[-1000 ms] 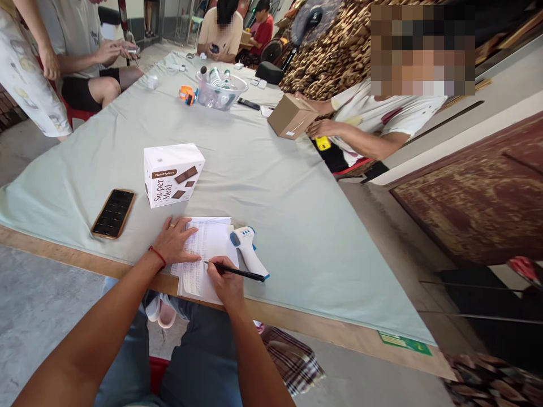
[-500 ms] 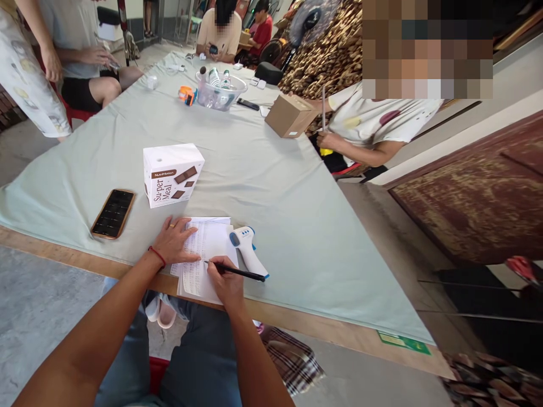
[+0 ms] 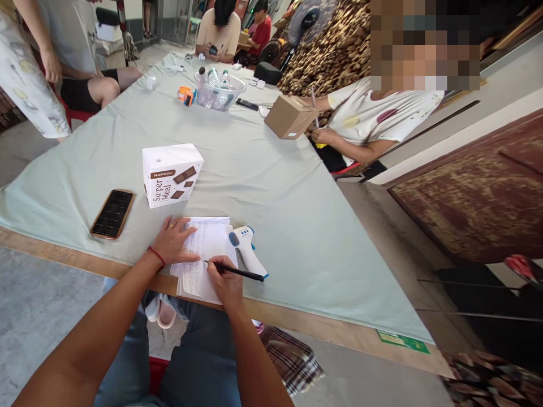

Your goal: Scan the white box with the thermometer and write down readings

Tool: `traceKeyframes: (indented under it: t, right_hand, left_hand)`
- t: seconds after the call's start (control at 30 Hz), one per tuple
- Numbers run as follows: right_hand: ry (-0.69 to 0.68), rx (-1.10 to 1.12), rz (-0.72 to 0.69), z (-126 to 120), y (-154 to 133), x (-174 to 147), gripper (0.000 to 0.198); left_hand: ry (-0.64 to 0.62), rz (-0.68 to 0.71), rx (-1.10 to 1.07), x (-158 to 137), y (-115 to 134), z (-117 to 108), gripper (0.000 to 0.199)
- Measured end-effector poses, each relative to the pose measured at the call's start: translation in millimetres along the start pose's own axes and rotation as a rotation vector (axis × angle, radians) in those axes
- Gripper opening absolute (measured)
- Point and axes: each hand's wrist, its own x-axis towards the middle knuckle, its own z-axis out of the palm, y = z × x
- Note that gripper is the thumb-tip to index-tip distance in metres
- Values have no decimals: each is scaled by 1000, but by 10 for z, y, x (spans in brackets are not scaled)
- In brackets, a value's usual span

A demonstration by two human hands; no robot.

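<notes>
The paper (image 3: 218, 240) is pressed down by the left hand (image 3: 173, 243), fingers spread wide; over it, the pen (image 3: 241, 271) is pinched by the right hand (image 3: 227, 285). Against a second ago, no shift is seen in either, so writing seems paused.

Papers (image 3: 216, 243): on table (image 3: 305, 237), between phone (image 3: 112, 213) and thermometer (image 3: 249, 251).
Meal box (image 3: 172, 175): stands behind papers, leftward.
Basin (image 3: 234, 96): farther back, bottles (image 3: 224, 80) inside.
</notes>
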Motion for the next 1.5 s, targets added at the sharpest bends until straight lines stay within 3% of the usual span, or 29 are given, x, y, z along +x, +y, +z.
traceKeyframes:
  t: [0.83,0.93,1.03,1.13,1.23,1.33,1.43,1.5]
  right_hand:
    - [-3,-22,-17,7,4,4,9]
    - [46,-32,-34,16,-14,-9,11]
    - [185,-44,-94,-29,-35,-15,14]
    - [163,-158,-249,-153,-21,37,20]
    - [31,-357,-383,-268,53,167,33]
    - [-63,-561,-451,-280,147,321,46]
    - [-134,-688,-523,-243,195,425,50]
    - [-106,-691,-562,-258,199,458,49]
  left_hand:
    - [3,-3,-4,1,-5,8,74]
    - [-1,-4,-11,4,-8,7,74]
    - [-3,-5,-19,1,-10,5,74]
    - [18,-2,-41,-8,-17,-3,71]
    - [118,-26,-104,-16,-39,-18,49]
    - [336,-142,-200,-26,-85,-21,18]
    - [538,-273,-294,-50,-160,13,10]
    - [632,-344,-336,-68,-237,51,13]
